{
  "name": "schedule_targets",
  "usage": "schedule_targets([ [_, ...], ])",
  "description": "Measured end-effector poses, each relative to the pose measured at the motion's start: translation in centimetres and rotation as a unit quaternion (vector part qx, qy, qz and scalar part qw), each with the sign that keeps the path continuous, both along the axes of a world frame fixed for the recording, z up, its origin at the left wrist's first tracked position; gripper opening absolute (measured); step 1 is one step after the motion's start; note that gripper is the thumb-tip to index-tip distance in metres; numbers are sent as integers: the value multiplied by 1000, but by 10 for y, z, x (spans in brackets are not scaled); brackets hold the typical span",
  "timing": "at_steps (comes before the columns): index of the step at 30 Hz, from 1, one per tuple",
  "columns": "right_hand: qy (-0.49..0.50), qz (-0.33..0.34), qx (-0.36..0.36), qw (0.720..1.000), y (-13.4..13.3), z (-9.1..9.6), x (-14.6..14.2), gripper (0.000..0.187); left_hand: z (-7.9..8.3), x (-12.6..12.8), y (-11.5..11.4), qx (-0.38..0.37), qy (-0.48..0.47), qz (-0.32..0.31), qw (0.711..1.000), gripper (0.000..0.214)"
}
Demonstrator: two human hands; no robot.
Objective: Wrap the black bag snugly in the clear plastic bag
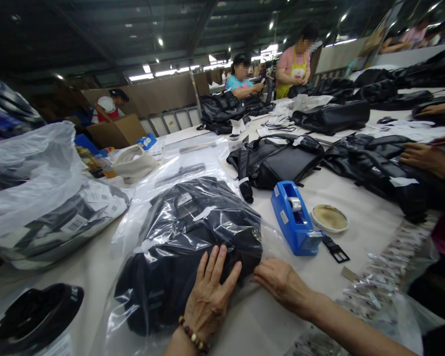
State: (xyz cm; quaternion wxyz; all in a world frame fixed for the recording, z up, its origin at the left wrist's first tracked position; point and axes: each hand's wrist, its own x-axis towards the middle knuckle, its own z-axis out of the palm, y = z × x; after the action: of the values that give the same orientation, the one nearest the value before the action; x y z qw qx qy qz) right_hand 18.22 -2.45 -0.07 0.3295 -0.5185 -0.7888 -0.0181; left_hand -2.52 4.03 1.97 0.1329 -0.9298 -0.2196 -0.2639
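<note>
A dim factory hall over a long pale worktable. Near its front edge lies a black fabric backpack inside a clear plastic sleeve. The left hand lies flat on it, fingers spread. The right hand touches its right corner, fingers together; whether they pinch I cannot tell. Probably soft, light and slippery, so best gripped by the bulk, not the loose film.

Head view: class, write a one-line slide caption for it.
Left hand lies flat on a plastic-wrapped black bag; right hand touches the wrap's edge, beside a blue tape dispenser.
</note>
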Motion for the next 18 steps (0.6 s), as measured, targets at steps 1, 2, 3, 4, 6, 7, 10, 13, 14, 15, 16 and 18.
schedule_targets([
  [1,2,-5,0,1000,3,1,0,35,3,-1,0,-18,-14,-12,1000,41],
  [2,3,-10,0,1000,5,2,-1,36,6,-2,0,-39,-27,-23,999,38],
  [3,4,-15,-1,1000,7,3,-1,36,9,-3,0,-62,-36,-30,997,35],
  [4,6,-19,-2,1000,8,4,-2,36,13,-4,0,-83,-41,-35,995,32],
  [6,8,-28,-4,1000,9,4,-4,35,20,-4,-4,-121,-37,-35,991,23],
  [7,9,-32,-7,999,10,3,-5,34,21,-4,-6,-136,-33,-30,990,17],
  [10,10,-41,-15,999,9,1,-7,30,18,2,-13,-145,-28,-3,989,14],
  [13,5,-42,-21,999,9,-1,-6,27,7,9,-18,-100,-52,29,993,10],
  [14,0,-40,-23,999,9,0,-5,26,4,11,-18,-86,-62,33,994,13],
  [15,-5,-37,-24,999,9,1,-3,24,2,12,-18,-75,-73,32,994,17],
  [16,-10,-31,-24,999,9,4,0,21,0,13,-17,-70,-82,27,994,19],
  [18,-32,-13,-31,999,7,11,8,15,-1,13,-16,-66,-92,15,994,19],
])
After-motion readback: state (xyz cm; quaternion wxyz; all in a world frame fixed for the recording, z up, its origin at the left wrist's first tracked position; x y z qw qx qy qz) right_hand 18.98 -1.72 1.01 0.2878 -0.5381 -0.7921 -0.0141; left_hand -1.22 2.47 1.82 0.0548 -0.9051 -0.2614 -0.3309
